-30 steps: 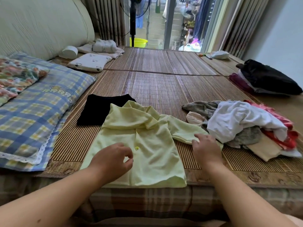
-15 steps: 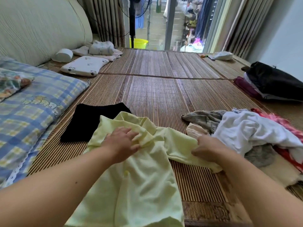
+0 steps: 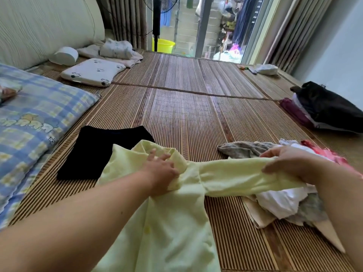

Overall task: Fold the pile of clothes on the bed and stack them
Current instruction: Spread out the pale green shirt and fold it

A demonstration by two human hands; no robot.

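On bamboo mat (image 3: pixel 186 114), left grip (image 3: pixel 161 171) presses flat on yellow shirt (image 3: pixel 172 232), right grip (image 3: pixel 290 163) pinches sleeve (image 3: pixel 235 173).

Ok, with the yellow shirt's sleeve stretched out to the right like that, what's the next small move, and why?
Probably fold the sleeve inward across the yellow shirt. The right hand grips the sleeve end, stretched out over the unfolded pile, while the left hand presses the shirt near its collar, anchoring it, so the sleeve looks ready to fold in.
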